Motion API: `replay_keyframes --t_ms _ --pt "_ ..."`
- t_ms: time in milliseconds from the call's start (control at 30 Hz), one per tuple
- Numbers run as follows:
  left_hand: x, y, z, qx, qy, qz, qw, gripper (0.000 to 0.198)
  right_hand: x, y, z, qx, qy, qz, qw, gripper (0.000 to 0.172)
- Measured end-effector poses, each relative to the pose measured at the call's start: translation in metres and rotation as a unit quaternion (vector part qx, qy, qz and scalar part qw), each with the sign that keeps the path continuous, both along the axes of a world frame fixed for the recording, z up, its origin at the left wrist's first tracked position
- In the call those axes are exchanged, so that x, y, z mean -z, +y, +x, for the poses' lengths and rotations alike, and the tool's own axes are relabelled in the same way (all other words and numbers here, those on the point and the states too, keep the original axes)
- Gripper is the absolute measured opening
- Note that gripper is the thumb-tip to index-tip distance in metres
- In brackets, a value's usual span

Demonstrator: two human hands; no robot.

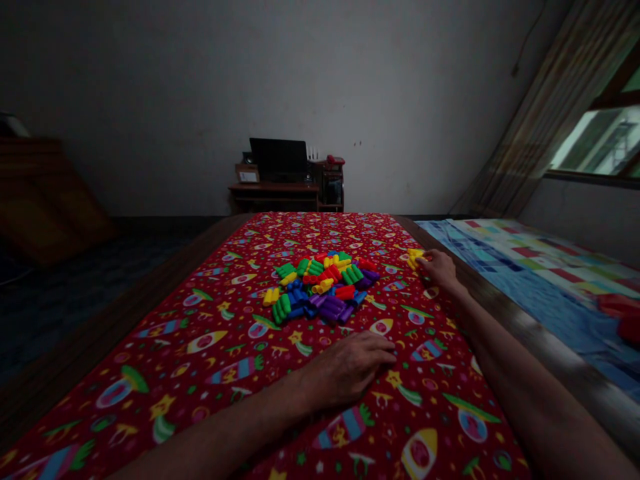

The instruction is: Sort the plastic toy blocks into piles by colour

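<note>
- While one left hand (350,365) lies loose-fingered, lower centre,
- one right hand (439,268) pinches at least one yellow block (413,257), right of centre;
- one multicoloured pile (325,287), centre.

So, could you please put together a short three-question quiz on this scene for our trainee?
1. Which hand is at the yellow blocks set apart from the pile?
2. True or false: the left hand is farther from the camera than the pile.
3. Fill in the blank: the cloth under the pile is mostly ____ in colour.

Key:
1. The right hand.
2. False; it is nearer the camera.
3. Red.
</note>
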State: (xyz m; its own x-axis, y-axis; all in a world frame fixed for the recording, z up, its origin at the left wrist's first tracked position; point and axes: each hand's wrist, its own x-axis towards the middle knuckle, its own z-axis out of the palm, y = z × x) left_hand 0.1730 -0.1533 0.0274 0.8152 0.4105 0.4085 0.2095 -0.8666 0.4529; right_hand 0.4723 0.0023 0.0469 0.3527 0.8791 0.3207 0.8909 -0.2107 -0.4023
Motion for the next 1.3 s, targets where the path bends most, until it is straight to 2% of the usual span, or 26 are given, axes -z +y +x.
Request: replay_keyframes --t_ms 100,233,300,367,467,567,633,733,800,900,1000,1067,1167,1300 --pt "0.000 0.000 0.000 0.003 -0.003 0.004 1.000 0.030 -0.004 -0.004 -0.004 0.031 -0.048 0.026 0.998 0.033" --pt "-0.001 0.001 0.000 0.006 -0.001 0.002 1.000 0.031 -0.010 -0.007 -0.010 -0.039 -0.095 -0.042 0.994 0.027" --pt "-0.001 0.000 0.000 0.007 0.000 0.000 1.000 0.031 -0.009 -0.007 -0.013 -0.071 -0.110 -0.089 0.987 0.029" --pt "-0.001 0.000 0.000 0.005 0.004 -0.003 1.000 0.032 -0.006 -0.006 -0.015 -0.084 -0.118 -0.100 0.984 0.031" --pt "-0.001 0.000 0.000 0.004 0.011 -0.005 1.000 0.032 -0.004 -0.005 -0.016 -0.088 -0.121 -0.060 0.987 0.035" --pt "-0.001 0.000 0.001 0.007 0.010 -0.005 1.000 0.031 -0.011 -0.007 -0.024 -0.129 -0.105 -0.003 0.986 0.034" --pt "-0.001 0.000 0.001 0.007 0.006 -0.007 1.000 0.031 -0.019 -0.010 -0.040 -0.186 -0.072 0.028 0.979 0.035" --pt "-0.002 0.000 0.001 0.010 0.002 -0.012 1.000 0.030 -0.031 -0.011 -0.081 -0.295 -0.022 0.039 0.954 0.036" --pt "-0.002 0.000 0.002 0.012 0.003 -0.013 1.000 0.030 -0.034 -0.010 -0.113 -0.350 -0.040 0.038 0.935 0.030" --pt "-0.002 0.000 0.002 0.009 0.006 -0.012 1.000 0.030 -0.035 -0.003 -0.153 -0.371 -0.113 0.006 0.922 0.021" --pt "-0.002 -0.001 0.001 0.009 0.008 -0.012 1.000 0.030 -0.036 0.005 -0.171 -0.358 -0.131 -0.067 0.922 0.017" --pt "-0.003 -0.001 0.001 0.011 0.006 -0.014 1.000 0.030 -0.038 0.010 -0.168 -0.367 -0.111 -0.080 0.920 0.018" --pt "-0.003 -0.001 0.001 0.011 0.010 -0.019 1.000 0.030 -0.044 0.017 -0.148 -0.366 -0.077 -0.027 0.927 0.023" --pt "-0.002 -0.001 0.001 0.008 0.010 -0.024 1.000 0.029 -0.048 0.026 -0.104 -0.262 -0.053 0.037 0.963 0.029"
